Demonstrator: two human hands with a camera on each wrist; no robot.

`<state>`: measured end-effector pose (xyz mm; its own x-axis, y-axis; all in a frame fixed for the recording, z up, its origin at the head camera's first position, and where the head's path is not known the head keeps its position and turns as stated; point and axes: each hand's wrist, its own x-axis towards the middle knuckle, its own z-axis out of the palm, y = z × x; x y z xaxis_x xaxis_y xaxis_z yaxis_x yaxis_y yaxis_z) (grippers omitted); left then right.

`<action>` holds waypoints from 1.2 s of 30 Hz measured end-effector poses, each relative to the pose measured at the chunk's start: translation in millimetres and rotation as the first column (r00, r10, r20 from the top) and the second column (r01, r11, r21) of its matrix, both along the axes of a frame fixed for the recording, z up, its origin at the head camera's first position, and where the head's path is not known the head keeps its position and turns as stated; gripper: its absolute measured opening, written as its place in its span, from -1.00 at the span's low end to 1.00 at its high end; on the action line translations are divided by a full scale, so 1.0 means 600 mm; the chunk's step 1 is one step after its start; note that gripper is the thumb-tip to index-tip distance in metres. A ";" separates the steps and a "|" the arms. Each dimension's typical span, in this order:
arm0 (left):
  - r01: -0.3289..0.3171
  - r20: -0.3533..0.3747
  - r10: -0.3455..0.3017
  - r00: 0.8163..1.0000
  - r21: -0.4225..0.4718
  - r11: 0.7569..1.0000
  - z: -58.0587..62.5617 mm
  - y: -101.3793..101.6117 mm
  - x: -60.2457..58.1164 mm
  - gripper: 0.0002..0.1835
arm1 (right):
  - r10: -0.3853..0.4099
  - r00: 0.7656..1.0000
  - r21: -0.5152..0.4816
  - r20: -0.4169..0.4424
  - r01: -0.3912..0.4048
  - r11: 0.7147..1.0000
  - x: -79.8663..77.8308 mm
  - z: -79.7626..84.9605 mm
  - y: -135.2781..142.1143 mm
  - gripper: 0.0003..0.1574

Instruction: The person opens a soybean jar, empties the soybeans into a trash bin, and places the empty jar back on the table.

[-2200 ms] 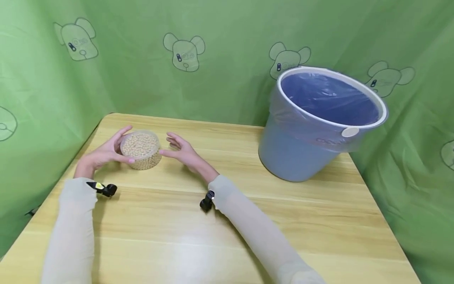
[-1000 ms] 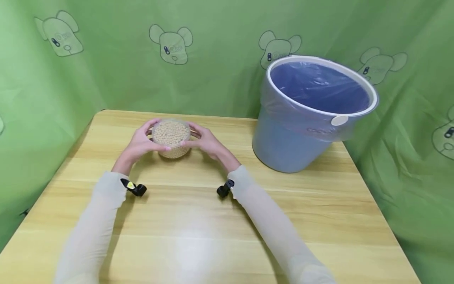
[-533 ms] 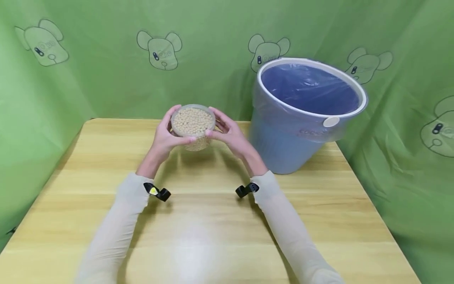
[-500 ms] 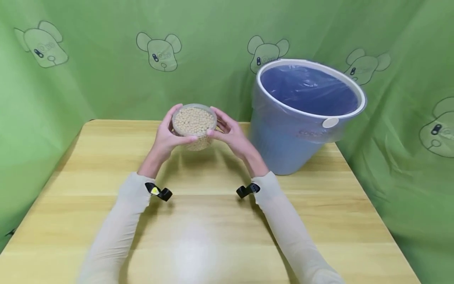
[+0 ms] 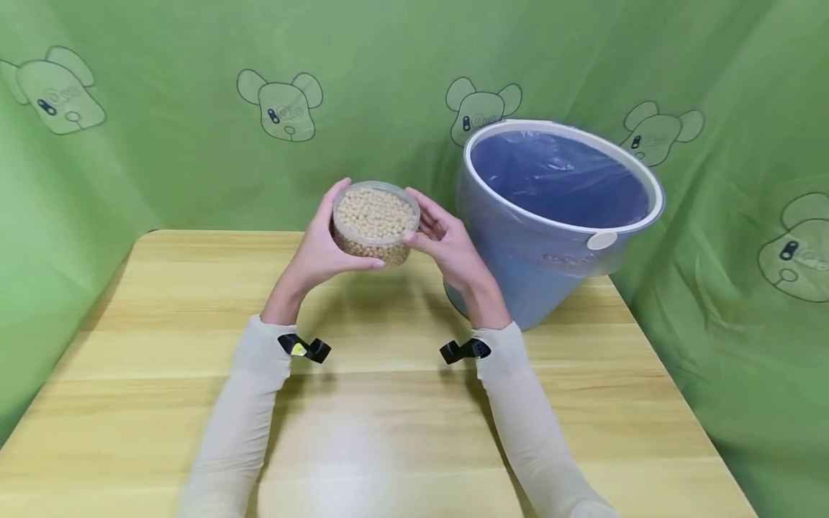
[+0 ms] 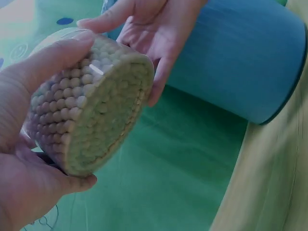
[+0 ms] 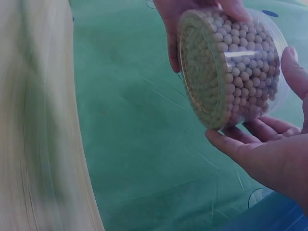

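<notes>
I hold the clear tub of beans [image 5: 376,221] above the worktop [image 5: 388,403], just beside the blue bin [image 5: 557,216]. My left hand [image 5: 320,248] and right hand [image 5: 453,252] curl round its sides, grip firm.

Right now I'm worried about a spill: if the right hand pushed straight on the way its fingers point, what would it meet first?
The right hand already touches the clear tub of beans, so it meets that first, with the left hand gripping the far side. The bin lies off to its right, though depth is unclear.
</notes>
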<state>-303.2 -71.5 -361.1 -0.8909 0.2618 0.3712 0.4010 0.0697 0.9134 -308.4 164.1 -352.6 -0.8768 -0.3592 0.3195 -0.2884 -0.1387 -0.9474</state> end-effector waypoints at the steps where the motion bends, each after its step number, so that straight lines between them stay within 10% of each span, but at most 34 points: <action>1: -0.008 0.001 0.008 1.000 -0.013 1.000 -0.001 0.001 0.002 0.48 | 0.012 1.000 -0.014 -0.002 -0.013 1.000 0.002 0.000 0.000 0.23; 7: -0.020 0.020 0.018 1.000 0.141 0.990 -0.021 0.020 0.008 0.31 | 0.109 0.994 -0.083 0.015 -0.107 0.991 0.013 -0.001 -0.010 0.07; 12: -0.083 -0.040 0.091 0.995 0.175 0.981 -0.032 0.030 0.012 0.29 | -0.054 0.998 0.103 -0.012 0.055 0.993 0.023 0.005 -0.028 0.15; 17: -0.190 -0.109 0.195 0.975 0.057 0.980 -0.037 0.042 0.020 0.35 | -0.255 0.959 0.286 -0.127 0.282 0.916 0.036 0.010 -0.051 0.47; 24: -0.158 -0.074 0.158 0.985 0.001 0.987 -0.039 0.040 0.026 0.37 | -0.394 0.863 0.350 -0.318 0.493 0.797 0.044 0.008 -0.068 0.41; 29: -0.140 -0.083 0.140 0.987 0.008 0.990 -0.038 0.037 0.023 0.37 | -0.384 0.831 0.287 -0.403 0.513 0.809 0.045 0.011 -0.069 0.32; 36: 0.003 -0.105 0.002 0.994 0.045 0.999 -0.031 0.019 0.021 0.33 | -0.228 0.892 0.246 -0.390 0.339 0.908 0.038 0.011 -0.050 0.18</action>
